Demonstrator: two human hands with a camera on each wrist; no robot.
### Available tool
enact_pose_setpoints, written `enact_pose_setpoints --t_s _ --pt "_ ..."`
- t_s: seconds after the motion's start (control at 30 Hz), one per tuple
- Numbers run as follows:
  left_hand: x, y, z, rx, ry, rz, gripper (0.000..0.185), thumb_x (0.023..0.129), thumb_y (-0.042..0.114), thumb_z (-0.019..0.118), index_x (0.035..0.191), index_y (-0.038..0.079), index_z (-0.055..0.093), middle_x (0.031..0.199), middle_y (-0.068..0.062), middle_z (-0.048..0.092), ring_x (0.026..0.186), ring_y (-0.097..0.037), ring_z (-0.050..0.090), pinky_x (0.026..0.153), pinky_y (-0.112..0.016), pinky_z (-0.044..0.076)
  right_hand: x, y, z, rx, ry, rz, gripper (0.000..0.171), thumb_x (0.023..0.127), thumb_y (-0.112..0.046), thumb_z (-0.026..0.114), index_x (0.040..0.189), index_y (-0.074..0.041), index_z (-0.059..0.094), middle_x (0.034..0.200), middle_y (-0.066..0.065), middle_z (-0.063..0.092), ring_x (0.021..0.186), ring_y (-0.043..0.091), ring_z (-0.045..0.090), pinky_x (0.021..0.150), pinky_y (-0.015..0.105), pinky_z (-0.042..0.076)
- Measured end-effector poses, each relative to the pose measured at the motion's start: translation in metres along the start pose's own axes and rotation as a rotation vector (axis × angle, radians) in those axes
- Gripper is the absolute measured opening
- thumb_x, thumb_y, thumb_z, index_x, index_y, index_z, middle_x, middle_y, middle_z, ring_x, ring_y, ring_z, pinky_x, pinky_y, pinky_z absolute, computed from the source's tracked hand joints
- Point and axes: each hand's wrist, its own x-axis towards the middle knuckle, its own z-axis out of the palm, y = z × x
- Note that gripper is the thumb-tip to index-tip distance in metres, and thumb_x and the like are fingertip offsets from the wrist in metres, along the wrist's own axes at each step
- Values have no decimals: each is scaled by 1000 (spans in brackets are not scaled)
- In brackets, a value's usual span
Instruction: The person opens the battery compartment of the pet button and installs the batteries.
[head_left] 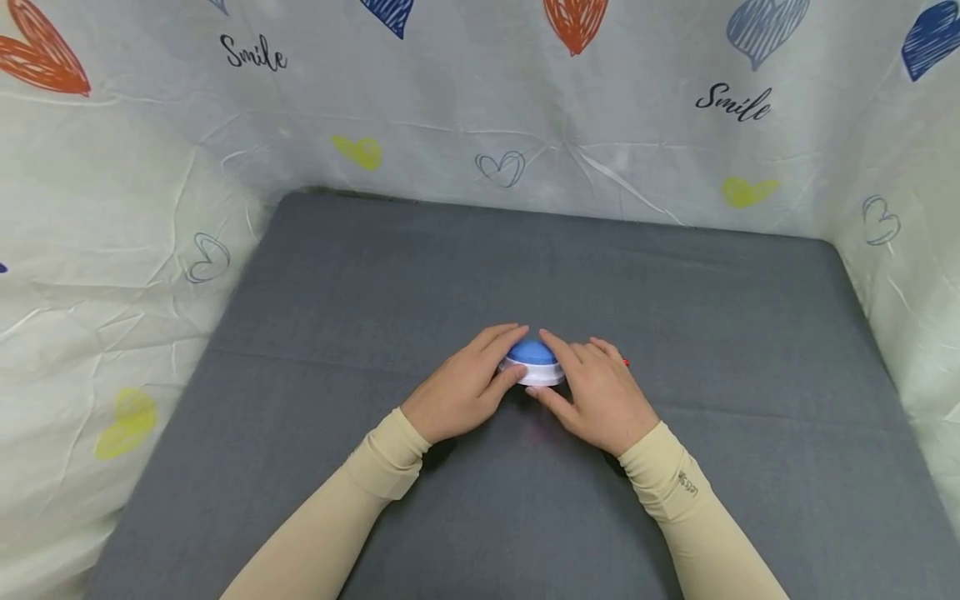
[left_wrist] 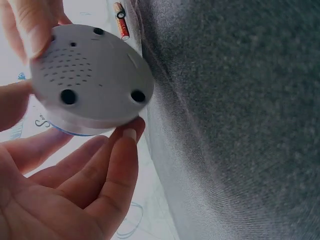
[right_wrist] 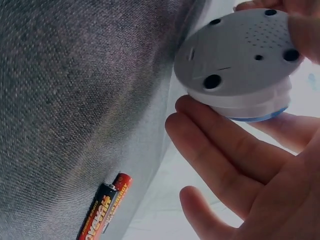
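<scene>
On the left, the left hand (head_left: 461,389) reaches in from a beige sleeve (head_left: 352,492), its fingers curled round the near-left side of a round buzzer button (head_left: 534,361). The left wrist view shows the thumb (left_wrist: 120,170) under the button's rim and another finger (left_wrist: 30,25) pressed on its underside, so this hand grips it.

The button sits near the middle of the grey desk (head_left: 675,292), between the two hands. It is a low, round puck: a blue dome on top and a white base beneath. The wrist views show the base's flat underside (left_wrist: 87,75), pale grey-white, with a patch of small speaker holes, dark round feet near the edge and what looks like a seam of a cover. Being round, it has no long axis to speak of. In the head view the blue dome faces up and slightly away from the person; in the wrist views the underside is turned toward the cameras, so the button appears tipped up off the desk, though how far I cannot tell.

To the right, the right hand (head_left: 600,396) holds the button's other side, fingers (right_wrist: 225,145) cupped beneath the blue edge (right_wrist: 260,117) and a fingertip on the base. Just beside this hand a battery (right_wrist: 105,207), black, red and gold, lies on the desk; in the head view only its red tip (head_left: 625,362) shows past the fingers.

A white sheet with hearts (head_left: 577,21) printed on it walls the desk.
</scene>
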Motion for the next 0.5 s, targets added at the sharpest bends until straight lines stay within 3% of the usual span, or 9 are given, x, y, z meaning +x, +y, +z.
enact_pose_setpoints --t_s 0.17,0.3,0.4,0.5 --pt "2 1 -1 -47 -7 -3 66 111 48 59 165 13 46 163 -5 52 147 -23 56 122 -46 48 1 3 -1 -7 49 0 56 106 -41 69 147 -4 62 109 13 82 93 26 77 104 54 56" --pt "3 1 -1 -45 -26 -2 78 103 51 73 165 13 45 160 -5 54 144 -23 58 118 -45 51 3 4 0 -14 83 10 48 107 -38 69 140 -4 65 86 9 78 70 22 71 93 50 60" --pt "3 0 0 -26 -41 -3 84 97 44 82 165 12 45 157 -6 56 138 -22 62 113 -44 54 6 3 2 -9 78 56 43 108 -38 68 136 -6 68 69 2 69 55 17 57 70 44 59" --pt "0 -1 3 -7 -65 -26 89 93 37 88 166 12 43 156 -6 56 134 -21 64 111 -42 56 7 1 5 3 35 120 43 109 -40 65 135 -6 70 58 -3 58 49 13 47 50 34 46"
